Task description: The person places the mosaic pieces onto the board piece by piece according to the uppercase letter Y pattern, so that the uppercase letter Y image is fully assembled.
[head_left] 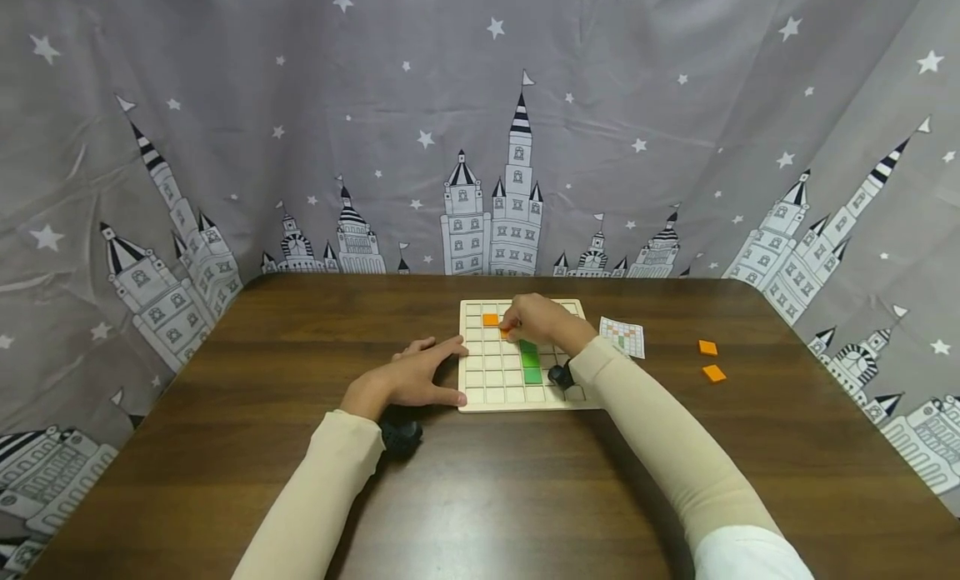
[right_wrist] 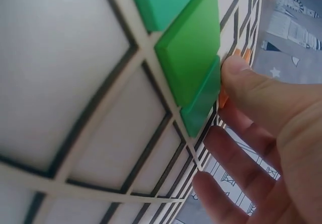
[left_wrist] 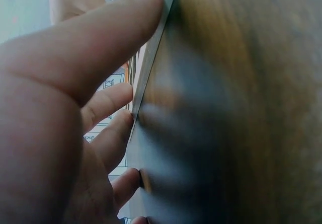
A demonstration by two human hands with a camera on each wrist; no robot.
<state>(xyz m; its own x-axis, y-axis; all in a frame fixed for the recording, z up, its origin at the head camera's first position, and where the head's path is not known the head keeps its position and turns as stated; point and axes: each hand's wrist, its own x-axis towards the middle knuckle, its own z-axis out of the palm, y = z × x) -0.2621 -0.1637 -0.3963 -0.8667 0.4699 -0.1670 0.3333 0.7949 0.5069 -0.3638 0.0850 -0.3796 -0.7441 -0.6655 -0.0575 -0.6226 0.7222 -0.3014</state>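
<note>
A pale wooden grid board (head_left: 495,394) lies on the table. My left hand (head_left: 412,378) rests at its left edge, fingers spread, with thumb and fingertips against the rim. Over the upper middle of the board, my right hand (head_left: 547,322) pinches an orange square tile (head_left: 505,334) between thumb and index finger, low at a grid cell. Another orange tile (head_left: 491,320) sits in a cell up and left of it. Green tiles (right_wrist: 193,48) form a column just below the right hand, whose other fingers (right_wrist: 236,153) extend close over the grid.
A small printed card (head_left: 622,337) with a coloured grid lies right of the board, partly behind the right forearm. Farther right on the brown table (head_left: 480,497) are two loose orange tiles (head_left: 714,373). A grey castle-print curtain (head_left: 300,147) hangs behind.
</note>
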